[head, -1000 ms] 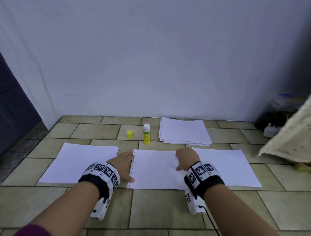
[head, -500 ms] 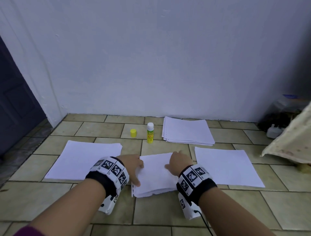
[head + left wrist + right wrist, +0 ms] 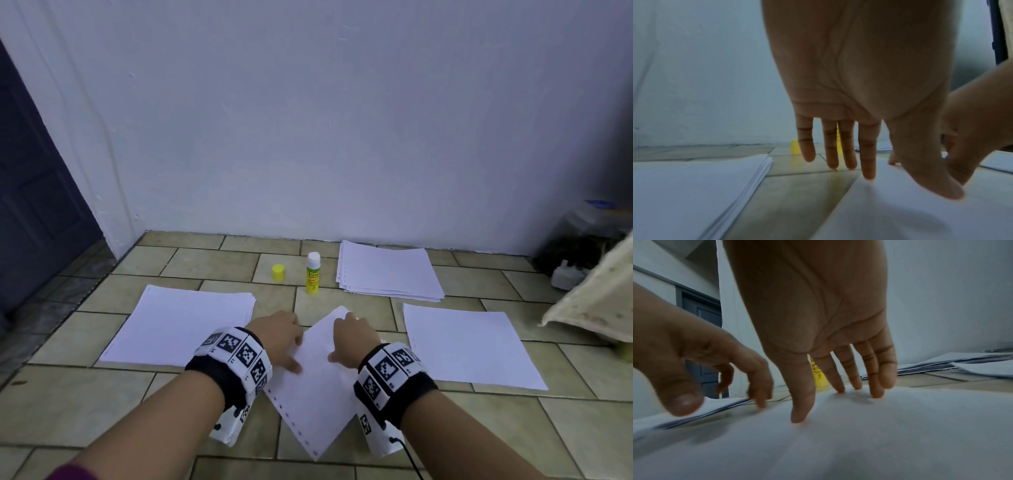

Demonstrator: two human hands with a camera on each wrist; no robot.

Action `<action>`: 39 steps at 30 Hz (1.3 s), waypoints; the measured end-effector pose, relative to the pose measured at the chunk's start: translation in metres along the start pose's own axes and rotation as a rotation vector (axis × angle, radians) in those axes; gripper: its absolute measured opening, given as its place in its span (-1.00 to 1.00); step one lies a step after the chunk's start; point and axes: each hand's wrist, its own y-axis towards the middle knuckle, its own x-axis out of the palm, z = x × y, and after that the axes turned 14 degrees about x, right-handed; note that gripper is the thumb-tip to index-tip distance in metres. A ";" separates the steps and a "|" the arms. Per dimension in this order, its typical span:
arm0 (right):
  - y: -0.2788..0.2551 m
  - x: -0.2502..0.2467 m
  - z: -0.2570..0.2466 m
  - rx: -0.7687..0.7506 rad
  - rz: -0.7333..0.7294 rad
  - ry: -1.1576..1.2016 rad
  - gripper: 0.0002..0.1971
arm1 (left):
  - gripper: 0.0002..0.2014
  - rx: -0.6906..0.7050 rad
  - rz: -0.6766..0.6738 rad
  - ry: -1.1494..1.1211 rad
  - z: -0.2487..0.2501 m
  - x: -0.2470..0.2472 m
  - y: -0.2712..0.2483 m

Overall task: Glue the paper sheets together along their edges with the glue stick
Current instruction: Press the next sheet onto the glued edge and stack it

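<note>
A white sheet with punched edge holes [image 3: 315,394] lies turned cornerwise on the tiled floor between my two hands. My left hand [image 3: 282,341] presses its left edge with straight fingers; the thumb [image 3: 941,188] touches the paper [image 3: 920,214]. On the sheet's far corner my right hand [image 3: 347,339] rests flat, fingertips [image 3: 876,394] down on the paper [image 3: 859,443]. The glue stick [image 3: 312,274] stands upright beyond the hands, its yellow cap [image 3: 278,273] off and to its left. The stick [image 3: 819,379] shows between my right fingers.
A paper stack [image 3: 181,325] lies to the left, a single sheet [image 3: 469,349] to the right, and another stack [image 3: 388,270] at the back by the wall. A dark door [image 3: 37,205] stands far left. Cloth [image 3: 596,301] and clutter sit at the right edge.
The middle sheet has slid toward me and turned from square to cornerwise under both hands. It has come off the right sheet. My hands have drawn closer together.
</note>
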 end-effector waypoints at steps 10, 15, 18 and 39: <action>0.001 0.002 -0.018 -0.273 -0.043 -0.034 -0.47 | 0.03 -0.052 0.066 -0.084 -0.006 0.023 0.007; 0.007 0.000 -0.024 -0.281 -0.116 0.032 -0.26 | 0.12 -0.067 0.079 -0.076 -0.007 0.024 0.006; 0.002 -0.002 -0.023 -0.305 -0.173 0.074 -0.20 | 0.14 -0.080 0.049 -0.070 -0.007 0.024 0.010; -0.009 0.004 -0.002 -0.094 0.034 -0.040 -0.57 | -0.50 -0.165 -0.019 0.099 -0.006 -0.002 0.004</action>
